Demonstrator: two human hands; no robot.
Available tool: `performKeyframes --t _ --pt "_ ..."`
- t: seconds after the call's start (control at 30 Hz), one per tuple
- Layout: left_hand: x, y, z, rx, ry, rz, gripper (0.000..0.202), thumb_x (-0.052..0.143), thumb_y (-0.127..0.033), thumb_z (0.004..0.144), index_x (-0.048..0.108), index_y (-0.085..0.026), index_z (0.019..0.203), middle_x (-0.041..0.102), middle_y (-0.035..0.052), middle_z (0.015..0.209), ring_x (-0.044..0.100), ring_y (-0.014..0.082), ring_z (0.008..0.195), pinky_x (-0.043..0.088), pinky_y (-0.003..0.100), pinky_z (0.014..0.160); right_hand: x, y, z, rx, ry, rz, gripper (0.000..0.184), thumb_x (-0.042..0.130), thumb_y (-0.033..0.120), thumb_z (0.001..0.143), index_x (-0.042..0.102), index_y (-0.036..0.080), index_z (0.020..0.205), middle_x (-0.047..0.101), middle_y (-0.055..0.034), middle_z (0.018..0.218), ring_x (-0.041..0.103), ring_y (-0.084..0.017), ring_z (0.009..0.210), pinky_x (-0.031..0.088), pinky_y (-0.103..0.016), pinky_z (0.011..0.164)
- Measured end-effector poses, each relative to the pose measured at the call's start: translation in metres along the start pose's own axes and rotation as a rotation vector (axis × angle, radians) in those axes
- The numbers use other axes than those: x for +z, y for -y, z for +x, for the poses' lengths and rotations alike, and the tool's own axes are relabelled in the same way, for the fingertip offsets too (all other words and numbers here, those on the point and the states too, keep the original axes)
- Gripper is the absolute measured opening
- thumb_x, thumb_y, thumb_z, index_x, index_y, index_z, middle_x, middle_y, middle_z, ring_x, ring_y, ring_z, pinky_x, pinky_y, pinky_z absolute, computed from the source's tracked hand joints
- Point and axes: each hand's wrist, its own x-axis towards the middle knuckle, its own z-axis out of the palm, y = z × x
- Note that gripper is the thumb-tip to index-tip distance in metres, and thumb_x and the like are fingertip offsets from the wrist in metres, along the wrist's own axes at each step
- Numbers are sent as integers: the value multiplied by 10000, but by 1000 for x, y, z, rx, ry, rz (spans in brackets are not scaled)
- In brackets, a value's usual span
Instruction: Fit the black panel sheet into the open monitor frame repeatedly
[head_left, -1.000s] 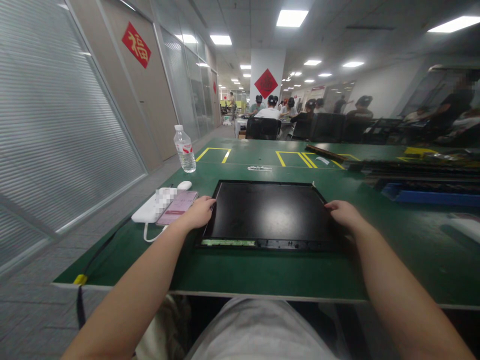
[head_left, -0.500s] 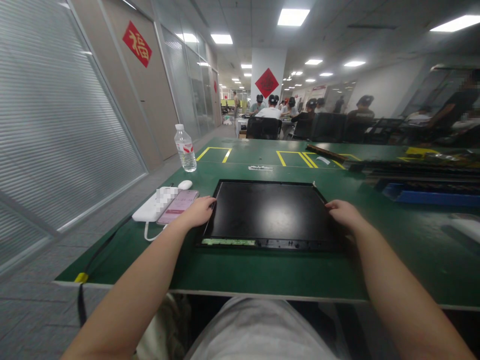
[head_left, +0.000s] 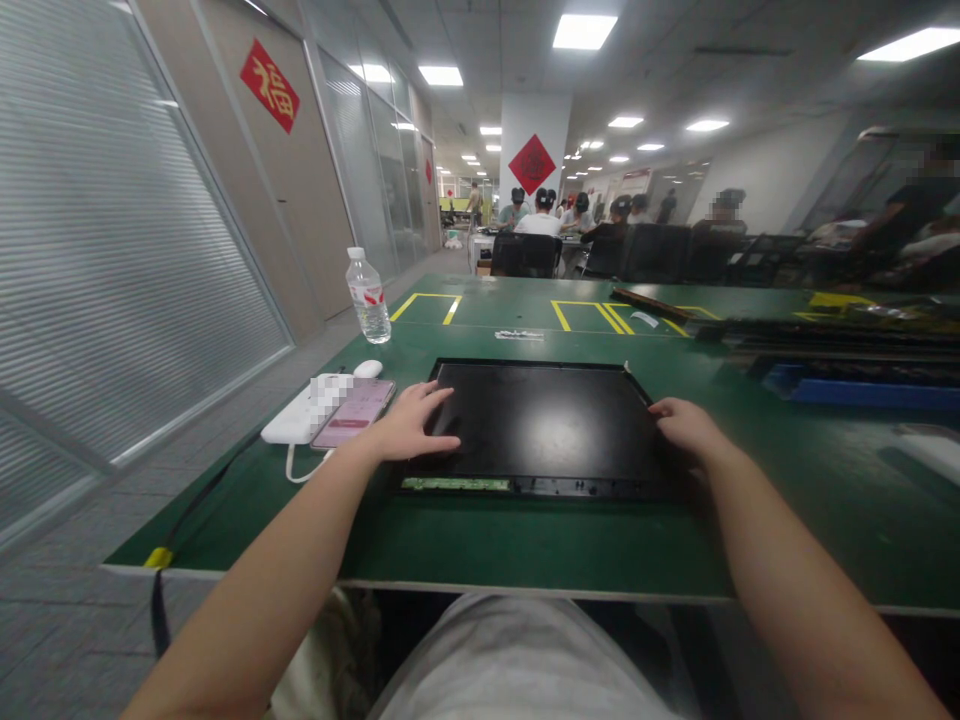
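Observation:
A black flat display panel (head_left: 540, 420) lies on the green table in front of me, its dark glossy face up. Along its near edge runs a green circuit strip (head_left: 455, 485). My left hand (head_left: 414, 422) is open over the panel's left edge, thumb and fingers spread across the border of the screen. At the opposite side, my right hand (head_left: 686, 428) grips the panel's right edge, with the thumb on top and the other fingers mostly hidden beneath or behind it.
Left of the panel are a phone (head_left: 352, 415), a white power bank (head_left: 289, 425) with a cable, a white mouse-like object (head_left: 367, 369) and a water bottle (head_left: 367, 298). Blurred dark strips and a blue bar (head_left: 870, 390) lie at right. People sit at a table beyond.
My left hand has let go of the panel's left edge and spread its fingers inward over the screen. My right hand and the panel have stayed in place.

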Motion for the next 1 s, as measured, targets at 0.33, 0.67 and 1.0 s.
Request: performKeyframes --t 0.33,0.67,1.0 --pt "-8 -15 -3 233 151 -170 773 829 -479 663 588 -265 1365 411 135 1541 356 339 1423 300 484 1158 2 -2 1 1 -27 27 417 585 81 693 731 170 1074 728 -112 1086 677 -243 958 503 -296 822" --pt "-8 -20 -2 273 133 -175 747 860 -445 642 620 -252 1323 442 135 1514 402 326 1395 321 461 1150 6 -10 9 -38 -43 25 405 598 70 664 734 181 1029 740 -86 991 682 -216 886 496 -257 752" --pt "-14 -26 -4 315 118 -189 668 835 -429 677 640 -266 1296 452 117 1512 418 324 1384 330 466 1146 4 -4 1 -8 -45 27 416 586 80 675 729 174 1054 731 -94 1036 676 -218 906 494 -263 761"
